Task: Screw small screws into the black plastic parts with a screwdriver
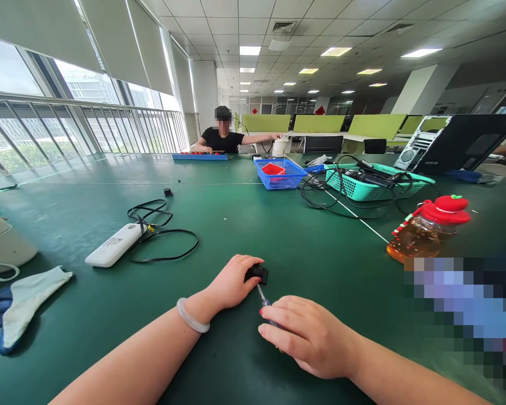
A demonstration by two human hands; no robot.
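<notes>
My left hand (235, 281) is closed around a small black part (259, 274), pressing it to the green table (219, 365). What kind of part it is, I cannot make out, since the fingers cover much of it. In my right hand (310, 334) is a screwdriver (265, 300) with a bluish see-through handle and a thin metal shaft. Its shaft points away from me, and the tip is at the near side of the black part, by my left thumb. Most of the handle is hidden under the fingers.
A white power strip (116, 245) with a black cable lies to the left, near a glove (31, 306). Further off are a blue basket (280, 179) and a green basket (362, 193) of cables. A red-lidded bottle (425, 230) stands right. Across the table sits a person (222, 135).
</notes>
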